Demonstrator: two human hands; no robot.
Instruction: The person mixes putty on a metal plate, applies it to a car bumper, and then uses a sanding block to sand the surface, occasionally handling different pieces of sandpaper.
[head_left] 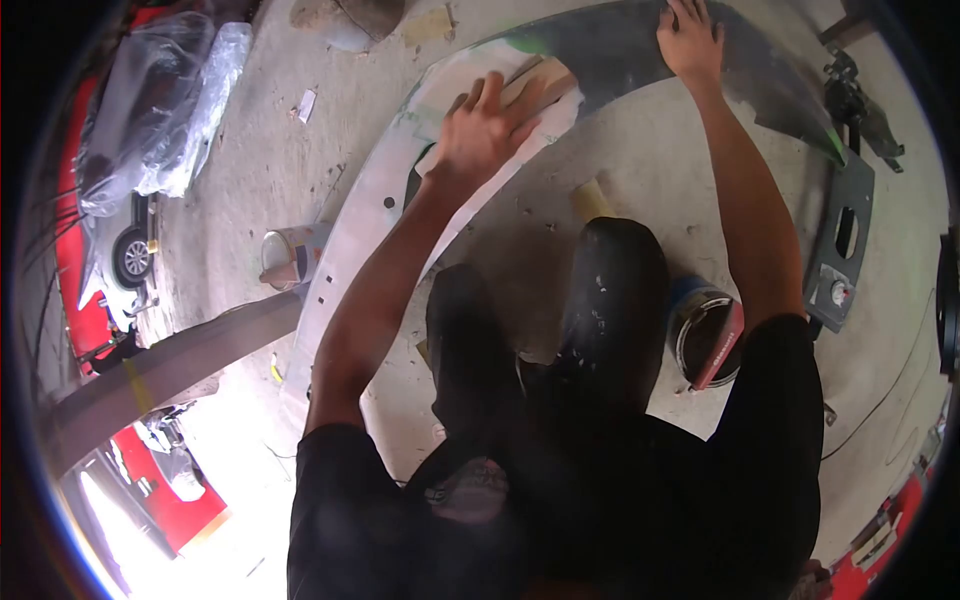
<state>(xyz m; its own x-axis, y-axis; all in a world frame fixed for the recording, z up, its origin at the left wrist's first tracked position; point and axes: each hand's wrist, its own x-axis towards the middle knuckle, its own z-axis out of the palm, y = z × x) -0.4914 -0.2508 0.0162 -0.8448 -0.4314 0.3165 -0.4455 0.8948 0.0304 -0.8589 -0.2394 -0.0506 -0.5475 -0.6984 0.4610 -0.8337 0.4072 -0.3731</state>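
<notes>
A long curved car bumper (350,235) arcs over the floor ahead of my knees, pale and patchy on the left and dark grey on the right. My left hand (482,135) lies on its pale part with the fingers spread, over a tan, smoothed patch. Whether anything thin is under that palm, I cannot tell. Farther right, my right hand (692,42) rests flat on the dark part near the top edge of the view, fingers extended. A small yellowish piece (592,200), like sandpaper, lies on the floor by my knee.
Beside my right knee stands an open can (690,335) with a red-handled flat tool (722,345) across it. Another can (290,250) is left of the bumper. A grey trim panel (845,245) lies at right, clear plastic sheeting (165,110) at upper left.
</notes>
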